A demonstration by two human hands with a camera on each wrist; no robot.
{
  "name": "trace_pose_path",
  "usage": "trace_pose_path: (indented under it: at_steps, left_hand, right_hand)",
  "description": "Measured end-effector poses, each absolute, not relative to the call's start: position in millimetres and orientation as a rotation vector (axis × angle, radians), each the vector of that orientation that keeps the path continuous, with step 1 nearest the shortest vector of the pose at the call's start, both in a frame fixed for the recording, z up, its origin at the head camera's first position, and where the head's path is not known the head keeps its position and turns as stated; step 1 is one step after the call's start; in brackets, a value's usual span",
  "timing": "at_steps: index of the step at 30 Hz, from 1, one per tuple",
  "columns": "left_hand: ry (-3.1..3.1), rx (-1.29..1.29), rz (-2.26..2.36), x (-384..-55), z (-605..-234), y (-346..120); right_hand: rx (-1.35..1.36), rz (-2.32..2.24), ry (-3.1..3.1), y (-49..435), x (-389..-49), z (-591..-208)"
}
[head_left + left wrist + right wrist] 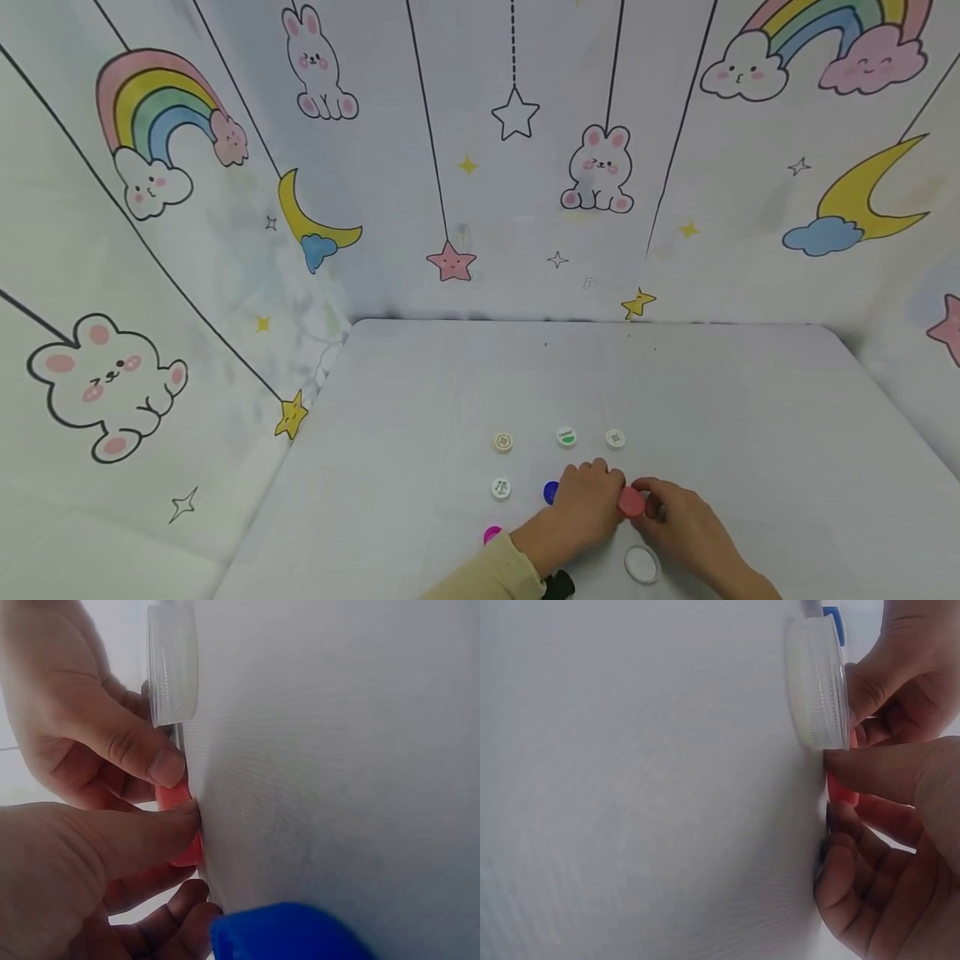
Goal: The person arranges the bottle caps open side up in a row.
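Observation:
A small red cap (631, 502) stands at the table surface between both hands. My left hand (587, 507) pinches it from the left; in the left wrist view the thumb (154, 834) lies across its red side (177, 796). From the right, my right hand (686, 525) pinches the same cap, its thumb (885, 774) over the red edge in the right wrist view. A round clear-and-white lid (642, 565) lies just below the right hand, and shows its ridged side (174, 667) in the left wrist view. Partly behind the left hand is a blue cap (551, 492).
White round caps (503, 442), (501, 488) lie left of the hands. Beyond them are a green-and-white cap (566, 437) and another pale cap (615, 438). A magenta cap (492, 535) and a black object (558, 585) border the left sleeve. A patterned cloth (525, 208) rises behind the table.

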State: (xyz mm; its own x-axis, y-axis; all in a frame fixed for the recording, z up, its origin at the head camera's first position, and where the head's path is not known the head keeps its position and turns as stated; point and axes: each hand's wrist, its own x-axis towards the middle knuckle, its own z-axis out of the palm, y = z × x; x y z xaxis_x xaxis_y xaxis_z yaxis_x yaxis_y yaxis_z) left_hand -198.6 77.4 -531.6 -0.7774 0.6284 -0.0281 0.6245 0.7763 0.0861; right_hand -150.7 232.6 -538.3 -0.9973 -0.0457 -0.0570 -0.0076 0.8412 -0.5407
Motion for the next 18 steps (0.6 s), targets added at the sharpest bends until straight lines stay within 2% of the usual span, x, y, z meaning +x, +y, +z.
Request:
trace_pose_path:
  at_steps: [18]
  left_hand:
    - [2.921,1.006,0.292,-198,-524,74]
  right_hand:
    - [-0.033,-0.911,2.945,233,-150,-527]
